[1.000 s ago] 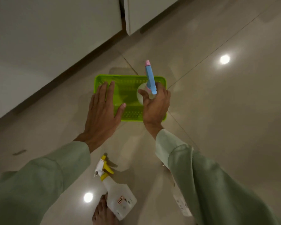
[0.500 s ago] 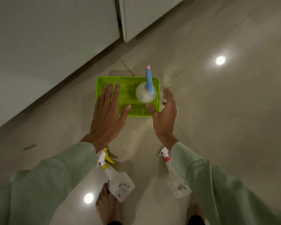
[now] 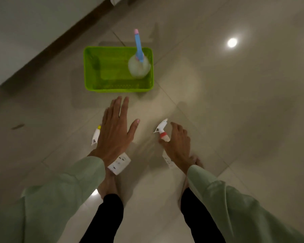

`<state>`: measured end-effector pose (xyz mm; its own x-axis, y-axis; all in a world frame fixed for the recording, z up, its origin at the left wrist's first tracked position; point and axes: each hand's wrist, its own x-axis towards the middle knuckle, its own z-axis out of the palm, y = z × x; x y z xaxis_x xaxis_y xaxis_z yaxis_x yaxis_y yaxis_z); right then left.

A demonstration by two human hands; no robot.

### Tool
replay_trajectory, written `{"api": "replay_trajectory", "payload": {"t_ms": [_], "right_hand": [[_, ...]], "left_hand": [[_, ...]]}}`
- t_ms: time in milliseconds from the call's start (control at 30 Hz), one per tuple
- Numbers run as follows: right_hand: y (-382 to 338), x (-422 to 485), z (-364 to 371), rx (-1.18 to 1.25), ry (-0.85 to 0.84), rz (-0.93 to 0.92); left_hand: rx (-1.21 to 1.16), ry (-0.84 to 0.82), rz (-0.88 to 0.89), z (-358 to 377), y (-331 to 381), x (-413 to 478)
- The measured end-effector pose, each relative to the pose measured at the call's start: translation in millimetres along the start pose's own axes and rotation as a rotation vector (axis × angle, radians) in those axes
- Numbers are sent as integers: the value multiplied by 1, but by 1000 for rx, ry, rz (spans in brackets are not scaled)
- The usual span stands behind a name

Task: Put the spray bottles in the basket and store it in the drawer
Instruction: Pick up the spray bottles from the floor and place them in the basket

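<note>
1. A green basket (image 3: 118, 85) is sitting on the tiled floor (image 3: 235, 102), well ahead of both hands.
2. A round clear spray bottle with a blue and pink nozzle (image 3: 139, 65) is standing upright inside the basket, in its right-hand part.
3. The left hand (image 3: 115, 132) is hovering flat with fingers spread wide, gripping nothing, between the basket and the person's feet.
4. A white spray bottle with a yellow-tipped trigger (image 3: 119, 163) is lying on the floor directly beneath the left hand, its head peeking out on the hand's left side.
5. The right hand (image 3: 178, 143) is hanging loosely curled and open, just beside a white spray bottle with a red collar (image 3: 162, 131).
6. Whether the right fingers are touching that bottle cannot be told; its lower body is hiding behind the hand.
</note>
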<state>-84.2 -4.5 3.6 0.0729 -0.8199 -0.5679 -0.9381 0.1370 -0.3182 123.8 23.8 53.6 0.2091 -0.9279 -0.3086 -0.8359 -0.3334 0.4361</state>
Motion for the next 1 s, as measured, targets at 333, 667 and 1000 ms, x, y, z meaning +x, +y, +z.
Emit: {"api": "replay_trajectory", "payload": {"t_ms": [333, 667, 1000], "right_hand": [[29, 24, 62, -193, -112, 59], [-22, 18, -7, -35, 15, -204], [-190, 30, -66, 404, 109, -435]], "left_hand": [[17, -76, -9, 76, -12, -13], [-24, -49, -53, 23, -5, 5], [-56, 135, -106, -134, -46, 64]]}}
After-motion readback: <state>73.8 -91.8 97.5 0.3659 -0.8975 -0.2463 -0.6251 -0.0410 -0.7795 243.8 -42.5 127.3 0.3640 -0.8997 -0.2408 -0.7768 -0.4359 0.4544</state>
